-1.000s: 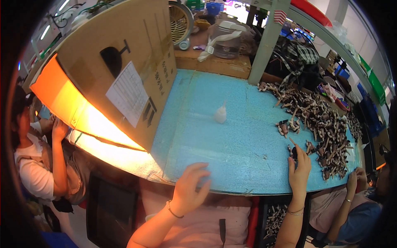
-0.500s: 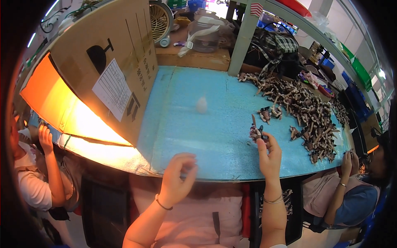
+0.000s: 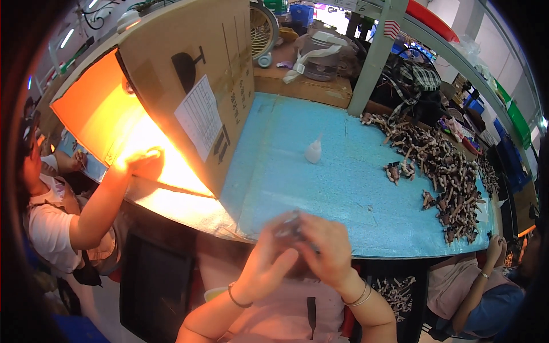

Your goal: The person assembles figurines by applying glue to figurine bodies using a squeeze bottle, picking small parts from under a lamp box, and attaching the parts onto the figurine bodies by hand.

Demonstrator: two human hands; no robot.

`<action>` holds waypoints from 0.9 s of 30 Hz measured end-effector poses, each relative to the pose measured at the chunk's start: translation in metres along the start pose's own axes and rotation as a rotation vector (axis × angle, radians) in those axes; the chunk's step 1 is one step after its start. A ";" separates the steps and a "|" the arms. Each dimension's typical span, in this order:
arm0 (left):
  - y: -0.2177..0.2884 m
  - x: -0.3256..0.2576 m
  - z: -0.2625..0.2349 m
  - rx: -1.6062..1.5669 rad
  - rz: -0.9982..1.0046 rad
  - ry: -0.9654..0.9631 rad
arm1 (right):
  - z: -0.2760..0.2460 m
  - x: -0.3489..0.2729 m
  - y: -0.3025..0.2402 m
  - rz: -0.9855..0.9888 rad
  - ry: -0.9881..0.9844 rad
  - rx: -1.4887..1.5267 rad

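My left hand (image 3: 264,267) and my right hand (image 3: 327,247) meet over the table's near edge, fingers bent around a small dark figure (image 3: 293,227). The figure is smeared by motion and partly hidden by the fingers. Beyond them a small white squeeze bottle (image 3: 313,152) with a thin nozzle stands on the blue tabletop (image 3: 274,171). Farther right, a loose brown-and-cream figure (image 3: 393,172) lies beside another, short of a large pile of similar figures (image 3: 443,166).
A tall cardboard sheet (image 3: 200,74) stands at the left, with a glowing orange box (image 3: 97,108) behind it. There a co-worker's arm (image 3: 103,200) reaches into the light. Another person (image 3: 486,286) sits at the right. Black bins (image 3: 154,280) flank my lap.
My right hand has brought the figure left and toward me, and my left hand has joined it. The co-worker at left has reached into the lit box. The view has shifted.
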State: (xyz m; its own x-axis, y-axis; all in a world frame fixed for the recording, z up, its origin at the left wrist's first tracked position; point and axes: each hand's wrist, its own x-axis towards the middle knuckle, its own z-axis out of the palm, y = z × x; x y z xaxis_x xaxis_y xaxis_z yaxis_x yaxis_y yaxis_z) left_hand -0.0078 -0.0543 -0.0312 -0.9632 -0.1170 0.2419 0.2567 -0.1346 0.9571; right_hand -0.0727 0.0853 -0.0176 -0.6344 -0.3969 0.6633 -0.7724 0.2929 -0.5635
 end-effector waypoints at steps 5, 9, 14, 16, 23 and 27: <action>-0.003 0.004 -0.014 -0.329 -0.099 0.240 | -0.007 0.018 -0.001 -0.169 -0.218 0.101; 0.001 -0.005 -0.025 -0.512 -0.192 0.208 | 0.002 0.064 0.063 0.191 0.072 -0.049; 0.006 -0.005 -0.019 -0.715 -0.239 0.265 | 0.027 0.092 0.127 0.195 0.033 -0.229; 0.008 -0.007 -0.022 -0.734 -0.264 0.239 | 0.029 0.096 0.130 0.385 -0.122 -0.222; 0.014 -0.013 -0.045 -0.066 0.118 0.176 | -0.017 0.063 0.048 0.207 -0.306 0.112; 0.015 -0.008 -0.041 0.285 0.448 0.176 | -0.049 0.034 0.008 0.342 -0.178 0.289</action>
State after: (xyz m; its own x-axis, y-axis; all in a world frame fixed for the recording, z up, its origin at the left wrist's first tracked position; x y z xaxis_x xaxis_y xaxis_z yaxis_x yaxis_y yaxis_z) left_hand 0.0072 -0.0959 -0.0250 -0.7306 -0.2677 0.6282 0.5828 0.2350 0.7779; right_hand -0.1019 0.1164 0.0246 -0.8164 -0.4699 0.3359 -0.4647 0.1890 -0.8651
